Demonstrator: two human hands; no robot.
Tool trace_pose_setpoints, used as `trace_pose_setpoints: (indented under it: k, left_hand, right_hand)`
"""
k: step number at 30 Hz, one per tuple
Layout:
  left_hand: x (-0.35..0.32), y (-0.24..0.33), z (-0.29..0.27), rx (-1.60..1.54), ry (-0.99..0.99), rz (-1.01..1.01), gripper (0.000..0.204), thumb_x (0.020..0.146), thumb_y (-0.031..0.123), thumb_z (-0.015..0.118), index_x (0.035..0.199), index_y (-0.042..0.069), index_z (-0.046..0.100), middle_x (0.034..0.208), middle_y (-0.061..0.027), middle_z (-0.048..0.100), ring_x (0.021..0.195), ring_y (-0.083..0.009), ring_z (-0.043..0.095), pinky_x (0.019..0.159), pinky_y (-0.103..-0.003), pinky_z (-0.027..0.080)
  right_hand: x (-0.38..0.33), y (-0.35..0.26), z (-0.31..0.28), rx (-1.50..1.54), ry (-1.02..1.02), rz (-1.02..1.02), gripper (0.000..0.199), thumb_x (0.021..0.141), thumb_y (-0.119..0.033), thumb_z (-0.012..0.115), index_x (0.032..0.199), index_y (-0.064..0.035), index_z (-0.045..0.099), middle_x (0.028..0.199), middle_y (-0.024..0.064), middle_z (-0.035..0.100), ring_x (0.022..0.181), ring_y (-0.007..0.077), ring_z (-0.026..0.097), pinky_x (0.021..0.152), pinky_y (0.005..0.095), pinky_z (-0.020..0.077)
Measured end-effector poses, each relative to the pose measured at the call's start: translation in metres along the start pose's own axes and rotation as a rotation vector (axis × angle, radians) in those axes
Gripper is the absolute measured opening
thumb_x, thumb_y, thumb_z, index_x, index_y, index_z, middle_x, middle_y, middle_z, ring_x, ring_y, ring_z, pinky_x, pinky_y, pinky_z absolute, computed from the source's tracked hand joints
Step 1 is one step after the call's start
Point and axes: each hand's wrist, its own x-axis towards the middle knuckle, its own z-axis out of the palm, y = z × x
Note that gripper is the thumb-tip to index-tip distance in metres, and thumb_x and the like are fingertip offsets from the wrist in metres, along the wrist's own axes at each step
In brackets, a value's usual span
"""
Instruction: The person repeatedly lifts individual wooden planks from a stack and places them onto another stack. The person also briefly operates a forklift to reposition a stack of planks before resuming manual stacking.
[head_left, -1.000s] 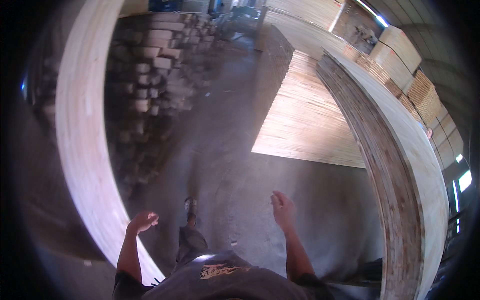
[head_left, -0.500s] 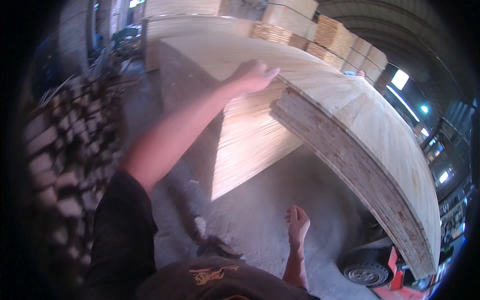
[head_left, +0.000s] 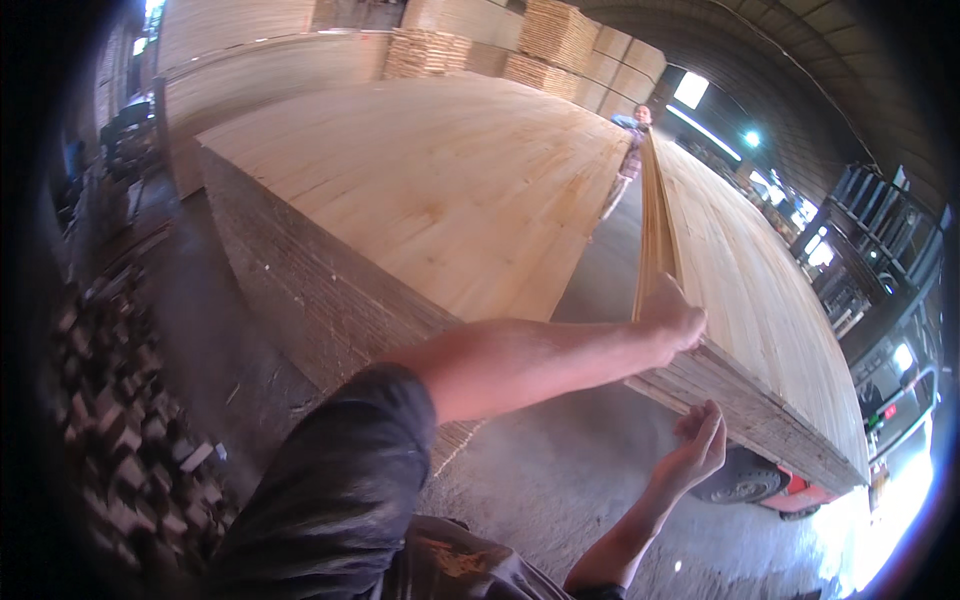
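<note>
My left arm reaches across to the near left corner of the right-hand stack of plywood sheets [head_left: 765,270]. There my left hand [head_left: 672,318] is closed on the edge of the top plywood sheet [head_left: 740,310]; its fingertips are partly hidden. Lower down, just below that stack's near edge, my right hand [head_left: 700,442] is raised with its fingers loosely curled and partly apart, nothing visible in it. On the left lies another wide plywood stack [head_left: 430,190], its layered near side [head_left: 300,270] facing me. A narrow gap separates the two stacks.
At the far end of the gap stands another person [head_left: 632,145]. Under the right stack show a tyre [head_left: 742,482] and red bodywork [head_left: 800,490] of a vehicle. Wood offcuts [head_left: 130,440] lie heaped on the left floor. Tall board stacks [head_left: 550,45] rise behind.
My view has swung to the right. The sheet in my left hand has moved right, off the left stack, and a gap now shows between the stacks. My right hand has risen.
</note>
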Motion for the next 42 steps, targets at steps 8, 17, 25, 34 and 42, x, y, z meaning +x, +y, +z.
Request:
trace_pose_setpoints:
  k: [8, 17, 25, 34, 42]
  left_hand:
    - [0.014, 0.003, -0.097, 0.005, -0.046, 0.069, 0.048, 0.093, 0.007, 0.064, 0.137, -0.003, 0.046, 0.102, -0.0237, 0.071, 0.073, -0.0277, 0.075, 0.062, -0.043, 0.060]
    - [0.029, 0.091, -0.490, -0.134, -0.195, 0.030, 0.055, 0.093, 0.004, 0.070, 0.141, -0.007, 0.048, 0.097, -0.0148, 0.065, 0.066, -0.0144, 0.064, 0.044, -0.023, 0.046]
    - [0.015, 0.134, -0.854, -0.090, 0.403, 0.054, 0.036, 0.093, 0.025, 0.082, 0.124, 0.012, 0.068, 0.088, 0.0060, 0.057, 0.051, -0.0030, 0.041, 0.041, -0.022, 0.025]
    - [0.053, 0.107, -1.172, -0.084, 0.903, 0.197, 0.020, 0.094, 0.025, 0.078, 0.112, 0.015, 0.076, 0.077, 0.0062, 0.055, 0.059, -0.0063, 0.048, 0.050, -0.027, 0.033]
    - [0.062, 0.115, -1.391, -0.048, 0.971, 0.213, 0.016, 0.095, 0.019, 0.079, 0.103, 0.008, 0.072, 0.089, -0.0008, 0.070, 0.068, -0.0131, 0.062, 0.057, -0.030, 0.044]
  right_hand:
    - [-0.112, -0.006, 0.074, -0.218, 0.296, 0.045, 0.035, 0.110, -0.030, 0.064, 0.116, 0.0019, 0.075, 0.089, 0.0074, 0.069, 0.071, 0.0141, 0.059, 0.065, 0.0285, 0.0481]
    - [-0.057, -0.012, 0.084, 0.314, 0.373, 0.188, 0.102, 0.105, -0.061, 0.064, 0.170, 0.0024, 0.019, 0.167, 0.0243, 0.041, 0.148, 0.0372, 0.050, 0.117, 0.0506, 0.0468]
    - [-0.002, -0.043, 0.049, 0.157, 0.239, 0.010, 0.082, 0.106, -0.053, 0.063, 0.163, 0.0004, 0.036, 0.161, 0.0234, 0.048, 0.145, 0.0382, 0.053, 0.117, 0.0517, 0.0494]
    - [-0.161, -0.076, 0.219, -0.441, 0.013, -0.181, 0.048, 0.113, -0.026, 0.051, 0.141, 0.0117, 0.054, 0.139, 0.0215, 0.066, 0.123, 0.0316, 0.070, 0.097, 0.0441, 0.0641]
    - [-0.333, -0.111, 0.365, 0.083, 0.215, 0.093, 0.049, 0.107, -0.026, 0.056, 0.141, 0.0092, 0.055, 0.138, 0.0215, 0.067, 0.124, 0.0349, 0.070, 0.103, 0.0495, 0.0614]
